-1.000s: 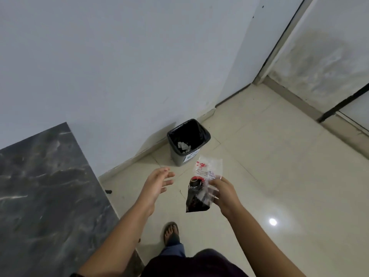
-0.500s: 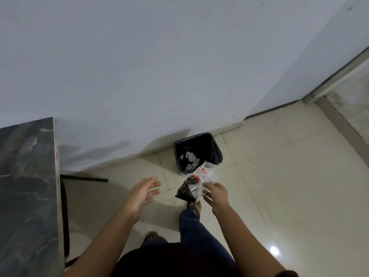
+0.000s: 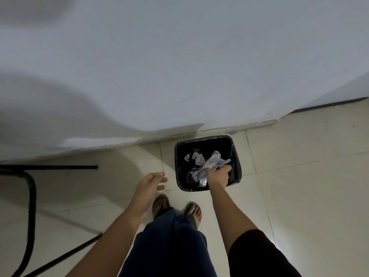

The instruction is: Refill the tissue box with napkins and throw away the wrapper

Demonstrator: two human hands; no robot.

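Observation:
A small dark trash bin (image 3: 237, 156) with a black liner stands on the tiled floor against the white wall. My right hand (image 3: 219, 173) reaches over its opening and is shut on a crumpled clear plastic wrapper (image 3: 211, 161) with red print. Crumpled white paper (image 3: 194, 156) lies inside the bin. My left hand (image 3: 149, 184) hovers to the left of the bin, fingers apart, holding nothing. The tissue box is out of view.
My two sandalled feet (image 3: 175, 206) stand just in front of the bin. Black metal table legs (image 3: 30, 196) run across the floor at the left. The white wall (image 3: 179, 66) fills the upper view, with pale floor tiles (image 3: 299, 176) to the right.
I have stepped up to the bin and now look straight down. My right hand moved forward with the wrapper from in front of the bin to over its opening. The grey marble table has left view.

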